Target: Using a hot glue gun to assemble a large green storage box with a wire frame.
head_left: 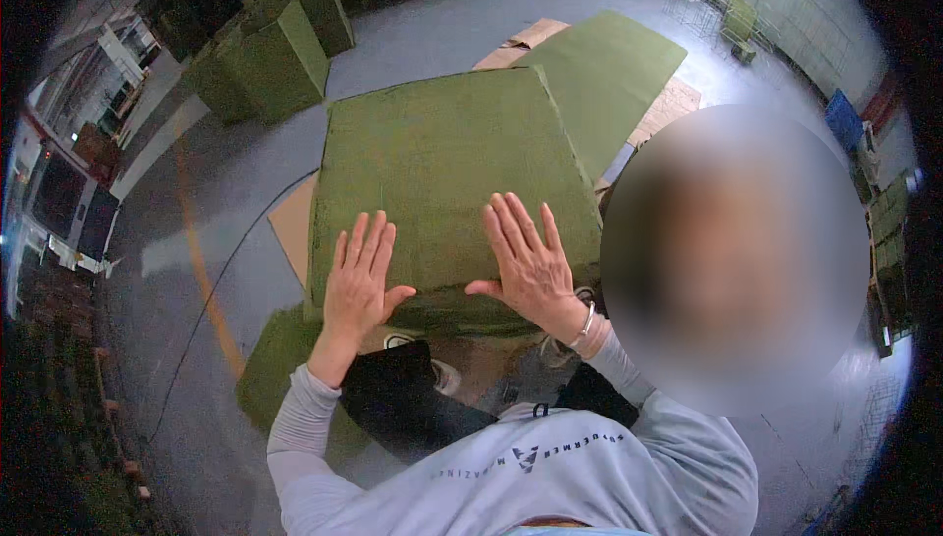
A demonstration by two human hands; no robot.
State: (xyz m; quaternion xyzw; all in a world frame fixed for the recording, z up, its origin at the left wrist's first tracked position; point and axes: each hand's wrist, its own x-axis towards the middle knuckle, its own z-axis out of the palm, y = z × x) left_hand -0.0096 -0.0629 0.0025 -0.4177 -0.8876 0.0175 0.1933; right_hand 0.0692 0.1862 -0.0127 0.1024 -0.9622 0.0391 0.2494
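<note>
A green panel (447, 163) is seen in front of the person, above the grey floor (422, 30), with the left corner of a tan sheet (293, 226) left exposed past its left edge. Over its near part the left hand (360, 276) and the right hand (530, 266) are held palm down, fingers straight and slightly spread, nothing gripped; whether the surface is touched cannot be told. If weight were put on one palm only, the panel could be tilted or slid toward the sheet's left corner, and with no edge gripped such a slide would be poorly checked. A second green panel (614, 84), partly hidden beyond, could be scuffed if the first were pushed forward; by the near edge, a shoe (447, 376) could be bumped by a careless drag backward
</note>
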